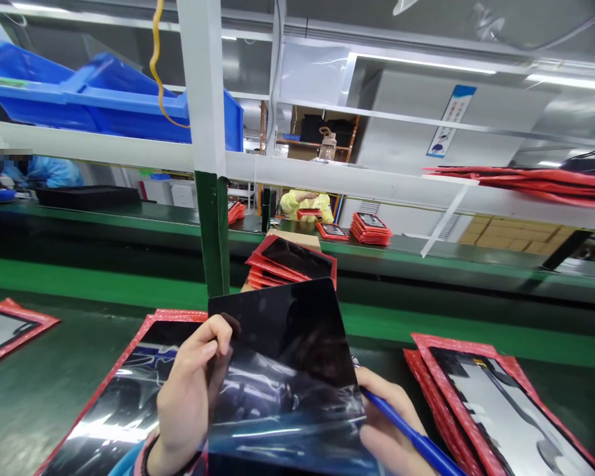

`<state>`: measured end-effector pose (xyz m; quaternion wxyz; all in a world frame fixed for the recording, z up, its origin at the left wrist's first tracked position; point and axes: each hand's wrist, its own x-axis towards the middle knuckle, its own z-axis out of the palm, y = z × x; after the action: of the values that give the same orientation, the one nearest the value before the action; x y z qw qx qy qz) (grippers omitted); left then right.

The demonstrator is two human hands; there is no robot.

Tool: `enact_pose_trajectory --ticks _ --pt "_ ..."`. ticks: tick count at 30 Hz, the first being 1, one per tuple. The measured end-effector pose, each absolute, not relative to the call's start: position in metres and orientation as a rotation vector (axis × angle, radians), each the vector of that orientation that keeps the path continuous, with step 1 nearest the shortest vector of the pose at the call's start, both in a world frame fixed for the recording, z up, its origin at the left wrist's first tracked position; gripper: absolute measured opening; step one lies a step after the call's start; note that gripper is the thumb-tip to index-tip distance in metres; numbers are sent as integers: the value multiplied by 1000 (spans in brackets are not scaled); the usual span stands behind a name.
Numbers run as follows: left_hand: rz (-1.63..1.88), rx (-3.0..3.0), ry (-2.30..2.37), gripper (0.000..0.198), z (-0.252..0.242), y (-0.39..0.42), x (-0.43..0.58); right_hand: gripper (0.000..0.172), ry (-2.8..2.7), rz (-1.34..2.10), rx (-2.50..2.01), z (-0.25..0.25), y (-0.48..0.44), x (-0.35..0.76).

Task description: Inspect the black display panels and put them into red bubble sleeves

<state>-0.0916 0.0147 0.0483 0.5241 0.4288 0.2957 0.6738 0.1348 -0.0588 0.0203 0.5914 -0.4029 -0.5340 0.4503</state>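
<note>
A black glossy screen panel [282,330] is tilted up in front of me, with clear, wrinkled film over its lower part. My left hand [191,383] is closed at the panel's left edge, fingers curled; whether it pinches the film or the glass is hard to see. At the right edge, my right hand [391,423] grips the panel and also has a blue pen [409,430] between its fingers. Behind my left hand another dark screen [114,403] lies face up on red bubble wrap. Screens [515,410] showing silver backs are stacked on red wrap at the right.
Beyond the panel stands a stack of red-wrapped screens [292,258] on cardboard. One more wrapped screen [10,327] lies far left. A white post [203,86] rises ahead, with blue bins [104,99] on the shelf. Across the bench sits a person in yellow [290,201].
</note>
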Motion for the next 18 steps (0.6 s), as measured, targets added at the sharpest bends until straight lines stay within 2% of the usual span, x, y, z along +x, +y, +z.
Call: enact_pose_trajectory --ticks 4,12,15,18 --pt "1616 1117 630 25 41 12 -89 47 -1242 997 -981 33 -56 130" --pt "1643 1133 713 27 37 4 -83 80 -1470 907 -1016 30 -66 128" --pt "1643 1150 714 27 36 2 -82 86 -1531 665 -1108 32 -69 130" --pt "1660 1168 717 28 35 2 -81 83 -1630 393 -1126 30 -66 134"
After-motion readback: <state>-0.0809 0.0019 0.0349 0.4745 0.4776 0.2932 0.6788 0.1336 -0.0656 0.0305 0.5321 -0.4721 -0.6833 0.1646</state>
